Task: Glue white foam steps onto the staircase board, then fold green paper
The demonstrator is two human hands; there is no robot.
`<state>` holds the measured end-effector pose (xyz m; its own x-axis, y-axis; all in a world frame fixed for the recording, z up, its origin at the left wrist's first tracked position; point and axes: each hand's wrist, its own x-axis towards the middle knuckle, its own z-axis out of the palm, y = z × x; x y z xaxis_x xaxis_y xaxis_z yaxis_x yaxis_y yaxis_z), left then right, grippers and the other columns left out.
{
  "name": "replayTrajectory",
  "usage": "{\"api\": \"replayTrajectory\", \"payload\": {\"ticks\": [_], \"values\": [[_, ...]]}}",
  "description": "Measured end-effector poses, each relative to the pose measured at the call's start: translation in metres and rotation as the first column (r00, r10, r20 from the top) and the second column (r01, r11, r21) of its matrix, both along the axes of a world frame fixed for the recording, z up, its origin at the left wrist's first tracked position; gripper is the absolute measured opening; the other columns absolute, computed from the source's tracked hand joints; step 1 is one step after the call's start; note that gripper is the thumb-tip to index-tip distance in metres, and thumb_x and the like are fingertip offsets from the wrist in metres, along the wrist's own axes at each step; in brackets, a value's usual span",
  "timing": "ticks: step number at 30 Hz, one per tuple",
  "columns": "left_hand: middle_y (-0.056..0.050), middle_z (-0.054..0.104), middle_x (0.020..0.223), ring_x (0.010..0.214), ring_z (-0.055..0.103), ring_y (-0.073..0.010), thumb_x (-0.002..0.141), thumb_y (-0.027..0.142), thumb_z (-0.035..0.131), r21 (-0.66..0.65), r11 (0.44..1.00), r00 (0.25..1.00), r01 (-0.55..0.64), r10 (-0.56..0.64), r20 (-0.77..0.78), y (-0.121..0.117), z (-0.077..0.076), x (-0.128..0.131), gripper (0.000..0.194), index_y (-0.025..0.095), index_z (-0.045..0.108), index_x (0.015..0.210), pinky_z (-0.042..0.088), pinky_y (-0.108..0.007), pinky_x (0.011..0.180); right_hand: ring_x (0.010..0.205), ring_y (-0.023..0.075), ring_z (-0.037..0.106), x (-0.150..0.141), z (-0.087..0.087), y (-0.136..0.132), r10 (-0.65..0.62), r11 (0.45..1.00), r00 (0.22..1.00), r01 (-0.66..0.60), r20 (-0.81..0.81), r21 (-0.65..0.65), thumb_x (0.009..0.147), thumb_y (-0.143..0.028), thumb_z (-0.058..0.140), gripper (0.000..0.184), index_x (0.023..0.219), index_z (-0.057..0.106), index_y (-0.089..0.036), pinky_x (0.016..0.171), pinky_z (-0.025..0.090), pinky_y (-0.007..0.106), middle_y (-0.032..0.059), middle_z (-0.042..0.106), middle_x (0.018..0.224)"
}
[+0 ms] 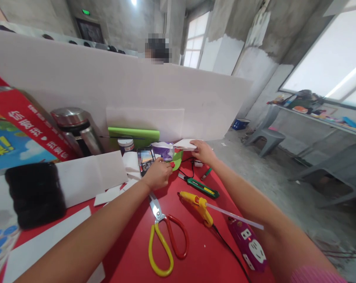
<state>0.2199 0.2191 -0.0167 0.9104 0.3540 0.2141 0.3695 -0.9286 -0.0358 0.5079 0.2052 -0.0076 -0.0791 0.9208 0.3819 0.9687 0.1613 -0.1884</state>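
Observation:
My left hand (158,173) is closed, its fingertips at a green piece (178,160) with a bit of red beside it; the exact grip is partly hidden. Farther right, my right hand (204,152) pinches the edge of some white sheets (184,144) near the board at the back. A phone (146,158) with a lit screen leans just behind my left hand. Below the hands lie scissors (158,216) with one yellow and one red handle, a green utility knife (202,187) and a yellow glue gun (197,203) with a clear glue stick in it.
A purple power strip (248,245) lies at the red table's (131,251) right side. A steel thermos (74,129), a small jar (125,144), a black object (35,194) and white card (89,175) stand or lie left. A tall white board (136,86) closes off the back.

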Motion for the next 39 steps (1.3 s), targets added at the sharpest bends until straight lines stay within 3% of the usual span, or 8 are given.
{"api": "replayTrajectory", "payload": {"ticks": [4,10,17,22,25,31,36,39], "values": [[-0.012,0.076,0.09,0.085,0.068,-0.0262,0.079,0.01,0.061,0.014,0.999,0.999,0.043,-0.043,-0.033,-0.002,-0.003,0.001,0.014,0.017,0.072,0.082,0.04,-0.046,0.096,0.126,0.0309,0.063,-0.005,0.002,0.003,-0.008,1.0,1.0,0.008,0.017,-0.008,0.083,-0.014,0.062,0.052,0.135,0.065,-0.014,0.111,0.048,0.046,0.0165,0.071,0.135],[-0.017,0.076,0.092,0.09,0.069,-0.0296,0.087,0.014,0.057,0.052,0.998,0.997,0.044,-0.04,-0.07,-0.009,-0.009,0.012,0.02,0.013,0.077,0.089,0.04,-0.049,0.098,0.125,0.0314,0.062,-0.019,-0.004,0.003,0.009,0.999,0.998,-0.007,0.06,-0.032,0.084,-0.012,0.063,0.048,0.132,0.065,-0.013,0.112,0.046,0.046,0.0175,0.07,0.134],[-0.017,0.076,0.084,0.086,0.069,-0.0302,0.088,0.009,0.058,0.041,0.998,0.995,-0.055,0.058,-0.081,-0.013,-0.009,0.031,0.022,0.014,0.078,0.081,0.039,-0.047,0.088,0.136,0.0336,0.055,-0.025,-0.011,-0.004,0.076,0.995,0.991,-0.068,0.109,-0.075,0.085,-0.011,0.066,0.057,0.142,0.057,-0.012,0.117,0.041,0.05,0.0218,0.06,0.147],[-0.018,0.076,0.089,0.088,0.068,-0.0303,0.097,0.015,0.049,0.025,0.986,0.986,-0.165,0.165,-0.02,-0.009,-0.005,0.026,0.031,0.013,0.079,0.09,0.039,-0.047,0.088,0.143,0.0334,0.049,-0.02,-0.019,-0.011,0.113,0.989,0.986,-0.1,0.123,-0.104,0.079,-0.008,0.071,0.074,0.15,0.049,-0.013,0.119,0.04,0.05,0.0233,0.05,0.156],[-0.017,0.076,0.089,0.087,0.068,-0.0295,0.1,0.019,0.047,0.013,0.982,0.982,-0.19,0.19,-0.003,-0.008,-0.005,0.022,0.033,0.014,0.079,0.09,0.039,-0.047,0.088,0.142,0.0346,0.05,-0.018,-0.021,-0.011,0.106,0.991,0.988,-0.095,0.115,-0.098,0.08,-0.011,0.073,0.072,0.148,0.051,-0.012,0.119,0.04,0.051,0.0239,0.051,0.153],[-0.017,0.076,0.092,0.087,0.069,-0.0284,0.099,0.017,0.048,0.014,0.98,0.98,-0.2,0.199,0.015,-0.009,-0.003,0.026,0.032,0.012,0.078,0.091,0.039,-0.047,0.089,0.137,0.0344,0.054,-0.021,-0.015,-0.008,0.09,0.993,0.99,-0.082,0.105,-0.081,0.086,-0.016,0.069,0.058,0.143,0.056,-0.013,0.117,0.042,0.052,0.0222,0.057,0.147],[-0.016,0.077,0.09,0.085,0.07,-0.0277,0.098,0.013,0.05,0.02,0.986,0.986,-0.164,0.165,-0.004,-0.01,-0.009,0.026,0.029,0.013,0.078,0.092,0.04,-0.047,0.091,0.141,0.0348,0.052,-0.025,-0.016,-0.011,0.099,0.988,0.987,-0.082,0.128,-0.127,0.081,-0.015,0.075,0.067,0.145,0.054,-0.012,0.119,0.042,0.051,0.0238,0.053,0.151],[-0.016,0.078,0.094,0.091,0.071,-0.0296,0.098,0.022,0.057,0.024,0.993,0.993,-0.114,0.115,-0.019,-0.014,-0.013,0.024,0.024,0.012,0.078,0.093,0.04,-0.049,0.097,0.144,0.0365,0.05,-0.028,-0.017,-0.016,0.108,0.982,0.983,-0.082,0.152,-0.168,0.08,-0.016,0.079,0.074,0.149,0.051,-0.011,0.12,0.041,0.052,0.0266,0.048,0.156]]}}
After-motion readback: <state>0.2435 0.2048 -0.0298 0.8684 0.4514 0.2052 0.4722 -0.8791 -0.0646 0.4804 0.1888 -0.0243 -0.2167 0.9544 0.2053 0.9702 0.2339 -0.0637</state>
